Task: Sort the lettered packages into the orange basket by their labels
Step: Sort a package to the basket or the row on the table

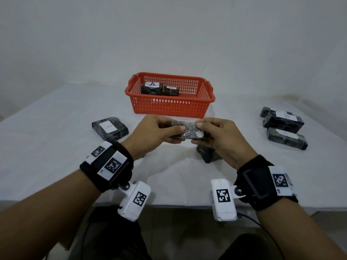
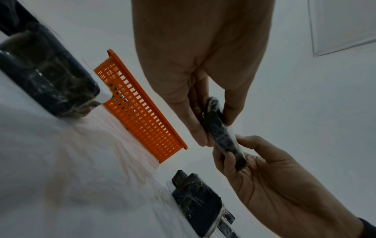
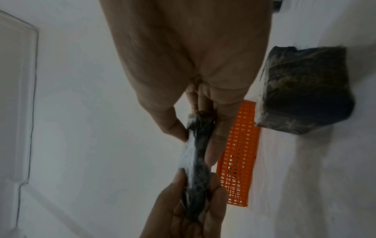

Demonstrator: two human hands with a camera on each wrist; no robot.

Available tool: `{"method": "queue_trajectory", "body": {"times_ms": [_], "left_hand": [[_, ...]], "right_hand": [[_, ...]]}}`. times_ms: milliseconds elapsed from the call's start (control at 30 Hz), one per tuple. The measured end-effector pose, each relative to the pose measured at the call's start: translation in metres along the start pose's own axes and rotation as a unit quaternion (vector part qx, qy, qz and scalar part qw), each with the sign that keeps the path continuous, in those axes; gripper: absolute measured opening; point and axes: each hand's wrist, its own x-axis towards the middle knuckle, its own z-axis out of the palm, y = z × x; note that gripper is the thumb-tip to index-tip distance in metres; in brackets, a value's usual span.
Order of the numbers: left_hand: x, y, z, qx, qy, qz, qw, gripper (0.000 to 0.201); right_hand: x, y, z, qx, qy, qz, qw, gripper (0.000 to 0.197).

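Note:
Both hands hold one thin black wrapped package (image 1: 189,130) above the table, just in front of the orange basket (image 1: 170,108). My left hand (image 1: 159,131) pinches its left end and my right hand (image 1: 216,134) pinches its right end; its white label is partly covered. The same package (image 2: 221,133) shows edge-on in the left wrist view, and again as the package (image 3: 196,161) in the right wrist view. Inside the basket lie a package labelled A (image 1: 151,88) and a second dark package (image 1: 170,90). Another A-labelled package (image 1: 109,128) lies left of my hands.
A black package (image 1: 207,153) sits on the table under my right hand. At the right lie a stack of black packages, the top one labelled B (image 1: 283,121), and one more in front (image 1: 287,138). The table's near edge (image 1: 178,204) runs below my wrists.

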Motion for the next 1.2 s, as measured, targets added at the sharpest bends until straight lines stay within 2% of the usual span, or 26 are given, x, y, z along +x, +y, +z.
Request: {"method": "queue_trajectory", "body": {"times_ms": [100,233,400,467,567,667,800,900,1000,1100,1200], "left_hand": [[-0.001,0.000,0.000,-0.030,-0.011,-0.015,0.999,0.020],[0.000,-0.001,-0.001,-0.014,0.015,0.003,1.000,0.019],[0.000,-0.001,-0.002,-0.033,-0.017,-0.007,0.999,0.023],[0.000,-0.001,-0.001,-0.023,-0.008,-0.005,1.000,0.019],[0.000,-0.002,0.001,0.003,0.002,0.004,1.000,0.017],[-0.001,-0.001,0.002,-0.009,-0.017,-0.002,1.000,0.019],[-0.001,-0.002,-0.001,0.004,-0.032,-0.013,0.999,0.021],[0.003,-0.001,-0.005,-0.014,-0.028,-0.030,0.999,0.023],[0.004,0.001,-0.006,0.049,-0.017,-0.013,0.999,0.029],[0.004,0.003,-0.004,0.117,0.008,0.005,0.993,0.023],[0.003,0.001,-0.001,0.135,0.024,0.012,0.991,0.019]], "right_hand": [[0.000,0.001,-0.003,0.001,-0.002,-0.009,1.000,0.020],[-0.002,0.003,-0.004,0.009,-0.032,-0.012,0.999,0.025],[0.000,0.006,-0.006,-0.023,-0.008,-0.022,0.999,0.025],[0.001,0.006,-0.005,-0.024,-0.011,-0.022,0.999,0.025],[0.000,0.006,-0.001,-0.044,-0.013,-0.027,0.999,0.034],[-0.001,0.006,0.002,-0.083,0.006,-0.040,0.996,0.039],[-0.002,0.007,-0.001,-0.089,-0.002,-0.053,0.995,0.033],[-0.003,0.004,-0.004,-0.044,-0.026,-0.055,0.997,0.019],[-0.004,-0.001,-0.008,-0.023,-0.028,-0.067,0.997,0.023],[-0.004,-0.003,-0.012,-0.046,-0.046,-0.092,0.994,0.023],[-0.003,0.000,-0.012,-0.054,-0.052,-0.084,0.994,0.021]]}}
